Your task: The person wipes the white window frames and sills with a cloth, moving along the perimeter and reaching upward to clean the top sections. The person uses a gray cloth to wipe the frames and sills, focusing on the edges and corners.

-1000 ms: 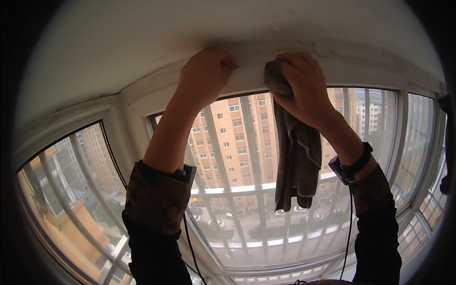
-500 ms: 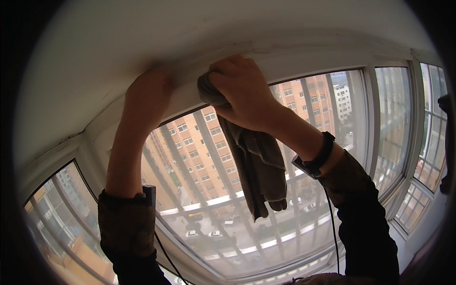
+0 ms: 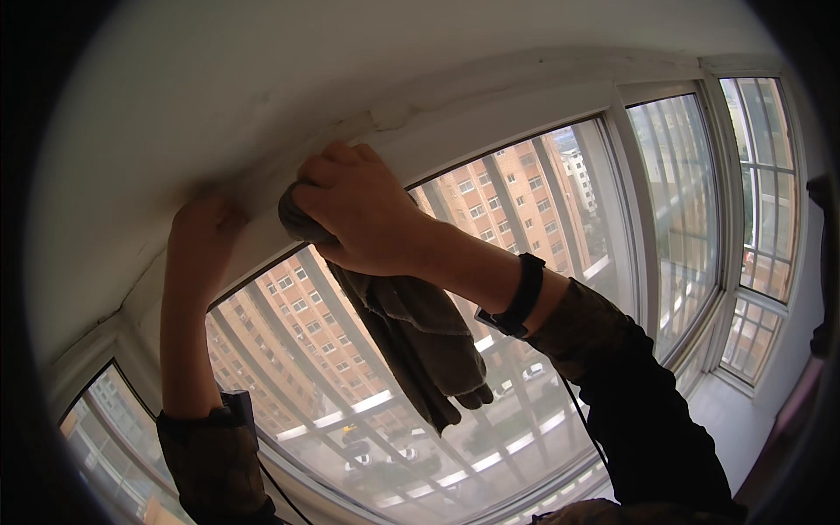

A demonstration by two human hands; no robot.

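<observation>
My right hand (image 3: pixel 363 210) is raised overhead and grips a grey-brown cloth (image 3: pixel 420 341), pressing its bunched top against the white upper window frame (image 3: pixel 490 118) just under the ceiling. The rest of the cloth hangs down in front of the glass. My left hand (image 3: pixel 199 232) is flat against the same frame strip, a little to the left of the cloth, holding nothing. A dark band sits on my right wrist, and both forearms wear dark sleeves.
A wide curved window (image 3: pixel 560 289) with white mullions and outer bars fills the view; tall orange-brown buildings stand outside. The white ceiling (image 3: pixel 289 79) is above. A white sill (image 3: pixel 726 411) runs at the lower right. A thin cable hangs from my right sleeve.
Both hands have slid leftward along the upper frame, the cloth moving with my right hand. The view has turned, so more of the right-hand panes now shows.
</observation>
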